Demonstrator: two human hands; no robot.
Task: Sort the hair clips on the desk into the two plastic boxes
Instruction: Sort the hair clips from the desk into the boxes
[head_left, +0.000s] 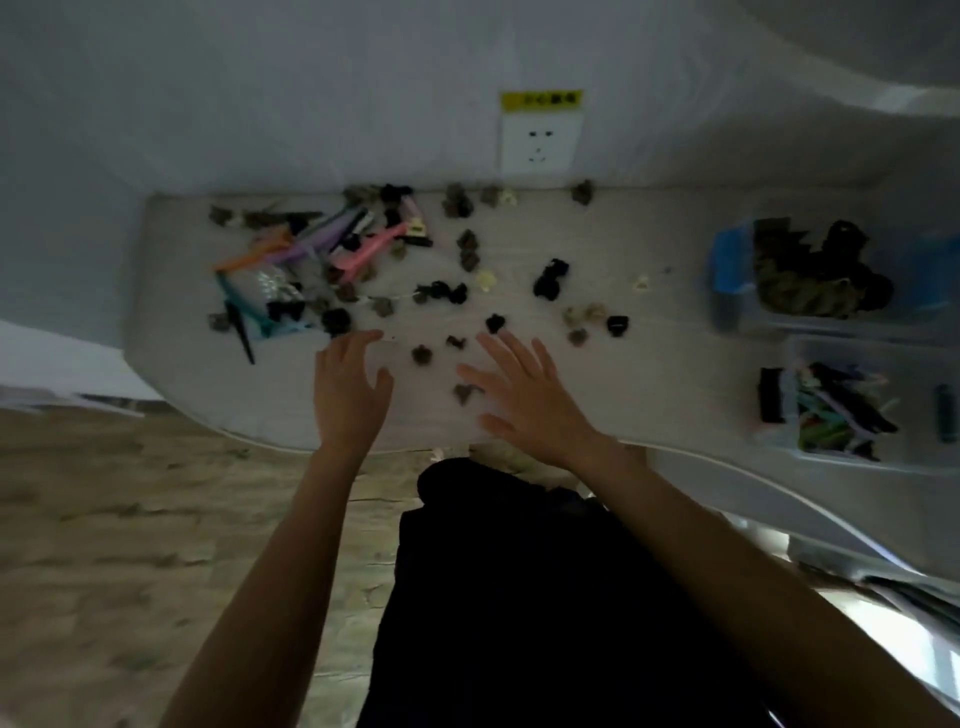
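Observation:
Several small dark and pale claw clips (551, 278) lie scattered over the pale desk (670, 374). At the left is a heap of long coloured clips (322, 244). My left hand (349, 387) hovers over the desk's near edge, fingers relaxed, holding nothing. My right hand (524, 397) is spread with straight fingers beside a small brown clip (465, 393), holding nothing. On the right, the far plastic box (727, 291) holds dark claw clips, and the near plastic box (795, 358) holds long coloured clips.
A white wall socket (540, 145) with a yellow label sits above the desk's back edge. The desk's rounded front edge curves in front of my dark clothing (519, 597). Wood-pattern floor (130, 519) lies at the lower left.

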